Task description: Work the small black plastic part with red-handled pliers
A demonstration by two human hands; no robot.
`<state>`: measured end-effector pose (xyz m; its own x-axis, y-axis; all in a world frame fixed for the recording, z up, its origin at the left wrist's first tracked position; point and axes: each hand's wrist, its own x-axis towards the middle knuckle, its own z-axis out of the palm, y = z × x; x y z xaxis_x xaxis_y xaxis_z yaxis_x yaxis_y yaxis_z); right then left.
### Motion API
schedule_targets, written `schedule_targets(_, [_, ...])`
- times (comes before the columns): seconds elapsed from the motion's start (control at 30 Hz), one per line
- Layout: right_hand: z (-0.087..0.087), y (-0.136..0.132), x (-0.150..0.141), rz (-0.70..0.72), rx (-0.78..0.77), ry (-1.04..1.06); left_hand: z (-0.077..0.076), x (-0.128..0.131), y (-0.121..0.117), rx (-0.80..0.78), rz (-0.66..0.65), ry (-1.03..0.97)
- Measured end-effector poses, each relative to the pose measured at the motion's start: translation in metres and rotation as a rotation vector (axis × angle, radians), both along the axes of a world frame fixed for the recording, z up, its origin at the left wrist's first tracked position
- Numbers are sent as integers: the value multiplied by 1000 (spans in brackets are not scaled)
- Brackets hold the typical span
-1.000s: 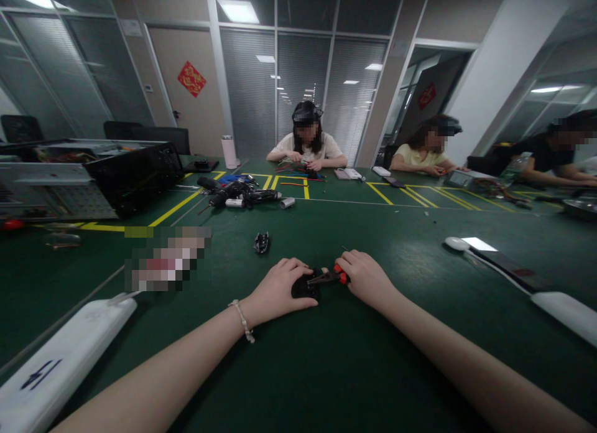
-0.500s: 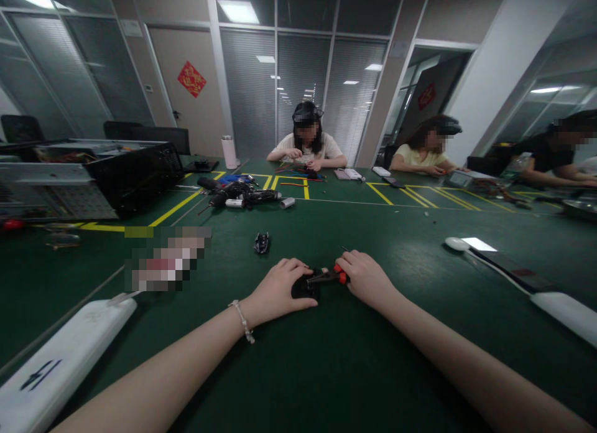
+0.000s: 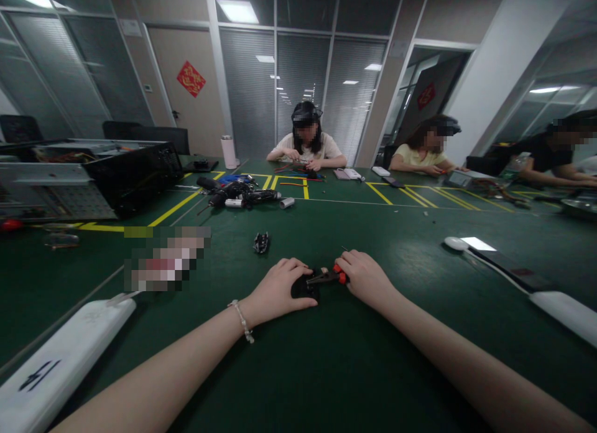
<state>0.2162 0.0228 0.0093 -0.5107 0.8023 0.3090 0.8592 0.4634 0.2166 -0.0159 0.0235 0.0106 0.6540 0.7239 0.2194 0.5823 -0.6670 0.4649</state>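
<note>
Little change since the earlier frame: both hands and the tool match their previous positions; across the table, the raised hand of a seated person (image 3: 330, 148) is slightly lower, near loose wires. Grip, centre of frame: left hand (image 3: 275, 288) spans a small black part (image 3: 299, 288), fingers at its upper edge, thumb along the lower, closed about it. Right hand (image 3: 370, 276) is wrapped round the red handles of dark long-nosed pliers (image 3: 329, 277), whose tip reaches onto the part; how far the jaws are apart cannot be told. Left hand presumably braces the part low over the green table (image 3: 364, 371) so that it resists the tool; the pliers lie nearly flat, probably to let the tip come in from the side. Above the left hand, well apart: a black-and-metal piece (image 3: 261, 242). Further out, upper left: a cable bundle (image 3: 242, 191), then an open computer case (image 3: 135, 175) at the left edge. Writing: white power strip (image 3: 69, 352), lower left, carries a handwritten mark, perhaps "14", uncertain. Red diamond sign (image 3: 191, 79) on the door, upper left, bears gold characters, not clearly legible. Brands: none readable, pliers included.
</note>
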Motion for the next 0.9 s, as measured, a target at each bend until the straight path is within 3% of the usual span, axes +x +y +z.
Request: schedule_targets(0.9, [1,0,-1,0,1,-3,-1,0,1,16,1,3])
